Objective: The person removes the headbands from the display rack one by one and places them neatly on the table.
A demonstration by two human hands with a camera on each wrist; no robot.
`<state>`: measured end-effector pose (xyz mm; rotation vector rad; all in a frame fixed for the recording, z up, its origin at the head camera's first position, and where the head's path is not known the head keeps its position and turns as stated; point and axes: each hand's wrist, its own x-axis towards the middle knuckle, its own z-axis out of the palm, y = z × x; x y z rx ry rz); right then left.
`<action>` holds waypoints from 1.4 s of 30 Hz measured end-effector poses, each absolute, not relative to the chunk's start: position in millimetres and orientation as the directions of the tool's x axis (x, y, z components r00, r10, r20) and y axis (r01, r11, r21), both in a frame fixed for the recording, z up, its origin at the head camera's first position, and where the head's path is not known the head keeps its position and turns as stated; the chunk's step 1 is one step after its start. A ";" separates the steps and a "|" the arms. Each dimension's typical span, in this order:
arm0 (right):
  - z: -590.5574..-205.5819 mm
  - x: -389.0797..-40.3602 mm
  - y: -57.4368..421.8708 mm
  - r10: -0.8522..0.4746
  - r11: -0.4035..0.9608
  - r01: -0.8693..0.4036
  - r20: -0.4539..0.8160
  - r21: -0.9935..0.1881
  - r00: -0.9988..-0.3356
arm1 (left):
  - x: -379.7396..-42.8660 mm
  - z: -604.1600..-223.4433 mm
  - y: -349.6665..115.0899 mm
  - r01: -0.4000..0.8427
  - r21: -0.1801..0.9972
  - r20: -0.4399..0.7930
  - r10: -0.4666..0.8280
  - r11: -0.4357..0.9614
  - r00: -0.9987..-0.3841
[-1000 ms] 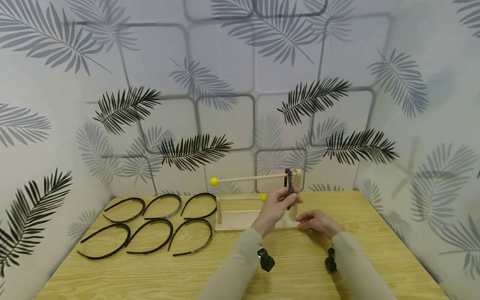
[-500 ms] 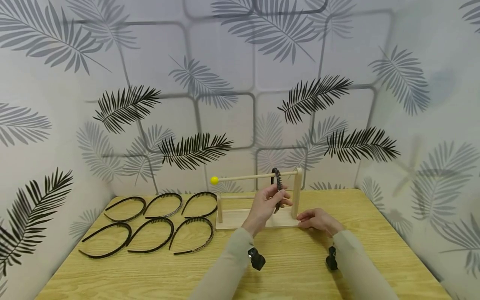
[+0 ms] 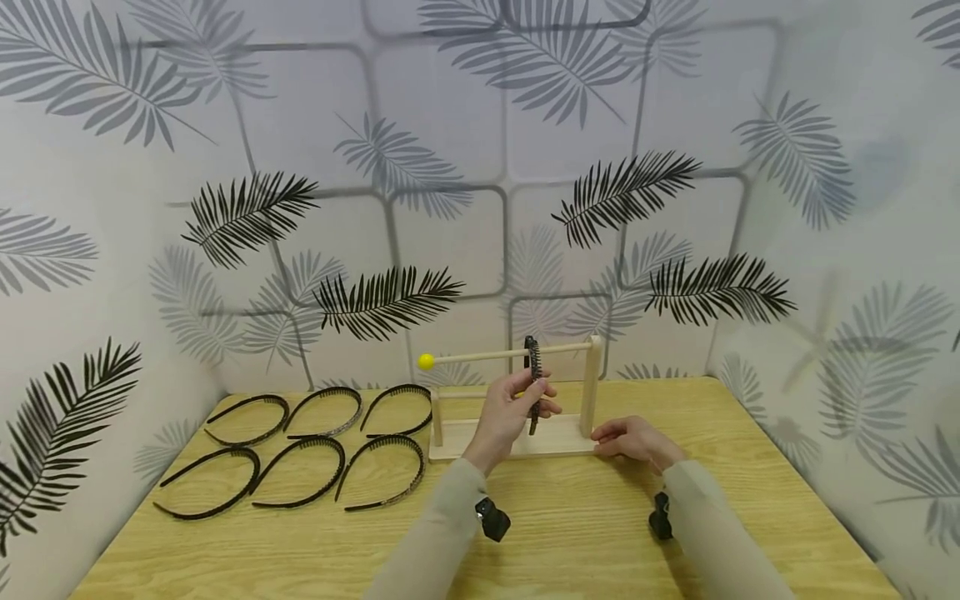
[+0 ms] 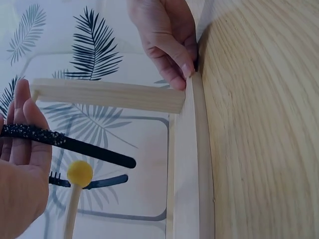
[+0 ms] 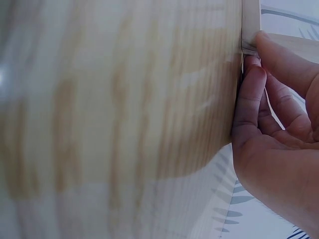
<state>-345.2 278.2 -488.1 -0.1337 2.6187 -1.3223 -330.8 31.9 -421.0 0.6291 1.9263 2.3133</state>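
My left hand (image 3: 501, 417) holds a black toothed headband (image 3: 535, 360) between thumb and fingers. The band loops over the upper rod (image 3: 480, 356) of a pale wooden rack, near the rod's middle. In the left wrist view, the headband (image 4: 94, 149) shows a speckled, glittery stretch, and its two ends point past the yellow ball (image 4: 79, 174) of a rod. My right hand (image 3: 637, 442) pinches the right end of the rack's base (image 3: 570, 436), its thumb on top in the right wrist view.
Several black headbands lie in two rows on the table left of the rack, among them one headband (image 3: 386, 471) close to the base. A yellow ball (image 3: 426, 362) caps the upper rod's left end. The right upright (image 3: 591, 387) stands beside my right hand. A patterned wall (image 3: 450, 250) rises behind.
My left hand has slid the headband leftward along the upper rod, from beside the right upright to near the middle. The right hand has stayed at the base's end.
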 end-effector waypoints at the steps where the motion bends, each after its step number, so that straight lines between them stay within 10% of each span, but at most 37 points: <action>1: -487.9 -345.2 278.0 -0.171 0.590 0.015 -0.143 -0.808 -0.975 | -330.7 -421.1 29.3 0.208 0.955 0.266 0.305 -0.210 -0.915; 42: -488.5 -344.9 278.8 -0.175 0.562 0.022 -0.146 -0.827 -0.974 | -324.9 -425.6 -92.7 0.350 0.929 0.360 0.078 -0.121 -0.930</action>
